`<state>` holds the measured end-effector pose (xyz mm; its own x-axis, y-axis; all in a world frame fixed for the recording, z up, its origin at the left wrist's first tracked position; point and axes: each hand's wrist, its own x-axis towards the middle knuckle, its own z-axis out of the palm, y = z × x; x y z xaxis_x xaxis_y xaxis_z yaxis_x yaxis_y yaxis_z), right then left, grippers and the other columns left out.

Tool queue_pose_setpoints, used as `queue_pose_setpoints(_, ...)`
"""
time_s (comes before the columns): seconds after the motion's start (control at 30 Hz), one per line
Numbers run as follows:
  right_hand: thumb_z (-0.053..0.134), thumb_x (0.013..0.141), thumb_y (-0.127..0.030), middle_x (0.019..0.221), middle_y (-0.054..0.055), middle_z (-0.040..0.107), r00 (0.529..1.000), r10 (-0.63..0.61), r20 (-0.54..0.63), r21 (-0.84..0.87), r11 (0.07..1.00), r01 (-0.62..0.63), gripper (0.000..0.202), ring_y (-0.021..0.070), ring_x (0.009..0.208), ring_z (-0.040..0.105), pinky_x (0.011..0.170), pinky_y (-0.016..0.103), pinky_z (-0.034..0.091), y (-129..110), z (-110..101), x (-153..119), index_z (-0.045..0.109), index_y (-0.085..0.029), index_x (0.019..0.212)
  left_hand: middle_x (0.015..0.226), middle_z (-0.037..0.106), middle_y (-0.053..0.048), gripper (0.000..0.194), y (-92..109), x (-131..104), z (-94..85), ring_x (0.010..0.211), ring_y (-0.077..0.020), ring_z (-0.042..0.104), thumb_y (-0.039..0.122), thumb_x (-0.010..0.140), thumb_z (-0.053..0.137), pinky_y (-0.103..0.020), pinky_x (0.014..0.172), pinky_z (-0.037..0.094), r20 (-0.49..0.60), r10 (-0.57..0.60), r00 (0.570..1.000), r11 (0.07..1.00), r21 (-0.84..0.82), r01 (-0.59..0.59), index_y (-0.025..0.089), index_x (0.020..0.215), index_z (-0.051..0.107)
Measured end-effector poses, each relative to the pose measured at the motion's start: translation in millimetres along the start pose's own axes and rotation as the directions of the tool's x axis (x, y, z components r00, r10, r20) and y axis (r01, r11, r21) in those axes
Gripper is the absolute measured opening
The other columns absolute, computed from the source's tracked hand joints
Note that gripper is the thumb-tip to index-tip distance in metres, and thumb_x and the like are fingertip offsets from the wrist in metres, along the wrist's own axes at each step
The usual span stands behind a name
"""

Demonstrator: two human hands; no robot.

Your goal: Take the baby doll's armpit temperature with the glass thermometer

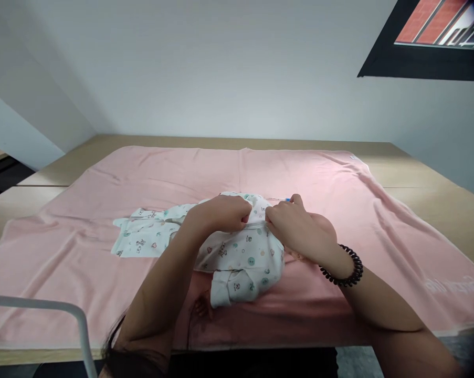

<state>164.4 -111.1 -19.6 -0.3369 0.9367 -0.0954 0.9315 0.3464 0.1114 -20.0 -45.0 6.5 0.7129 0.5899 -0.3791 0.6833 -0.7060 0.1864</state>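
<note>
A baby figure, which looks like a doll, lies on its back in a white printed baby shirt (252, 252) and matching baby trousers (142, 236). Its bald head (324, 223) points right, mostly behind my right hand. One small hand (204, 304) sticks out of the near sleeve. My left hand (231, 212) is closed at the chest, fingers curled on the shirt front. Close to the collar, my right hand (290, 223) is also closed, pinching the shirt; its fingertips are partly hidden. A small blue-tipped thin item (287, 199) shows just behind my right hand.
A pink blanket (103, 184) with slight wrinkles covers most of the wooden table (425, 194). A grey curved rail (43, 303) stands at the near left. Behind the table is a white wall (221, 73), with a dark-framed window (418, 60) at the upper right.
</note>
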Motion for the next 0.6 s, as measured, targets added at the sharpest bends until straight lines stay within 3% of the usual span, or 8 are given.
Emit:
queue_pose_setpoints(0.13, 0.042, 0.083, 0.008, 0.069, 0.005, 0.055, 1.0, -0.004, 0.019, -0.051, 0.999, 0.005, 0.031, 0.015, 0.06, 0.024, 0.08, 0.038, 0.023, -7, -1, 2, 0.057, -0.017, 0.073, 0.09, 0.066, -0.005, 0.009, 1, 1, 1.1, 0.076, -0.0195, 0.055, 0.018, 0.086, 0.05, -0.035, 0.066, 0.037, 0.01, -0.013, 1.0, 1.0, 0.013, 0.013, 0.02, 0.077, 0.053)
queue_pose_setpoints(0.3, 0.048, 0.087, 0.005, 0.074, 0.008, 0.061, 0.998, -0.061, 0.02, -0.073, 0.995, 0.062, 0.03, 0.0192, 0.071, 0.043, 0.084, 0.04, 0.025, -13, 1, 1, 0.065, -0.017, 0.077, 0.09, 0.066, -0.006, 0.011, 2, 1, -0.3, 0.076, -0.0199, 0.055, 0.019, 0.087, 0.049, -0.035, 0.066, 0.037, 0.022, -0.02, 1.0, 1.0, 0.004, 0.019, 0.02, 0.077, 0.053)
queue_pose_setpoints(0.6, 0.054, 0.077, 0.01, 0.061, 0.006, 0.053, 0.999, -0.043, 0.025, -0.106, 0.993, 0.045, 0.031, 0.0206, 0.073, 0.048, 0.088, 0.042, 0.029, -22, 6, -7, 0.061, -0.017, 0.065, 0.091, 0.066, -0.006, 0.01, 6, 0, -0.7, 0.077, -0.0195, 0.055, 0.02, 0.09, 0.051, -0.034, 0.066, 0.036, 0.052, -0.046, 0.998, 0.999, -0.007, 0.047, 0.02, 0.079, 0.052)
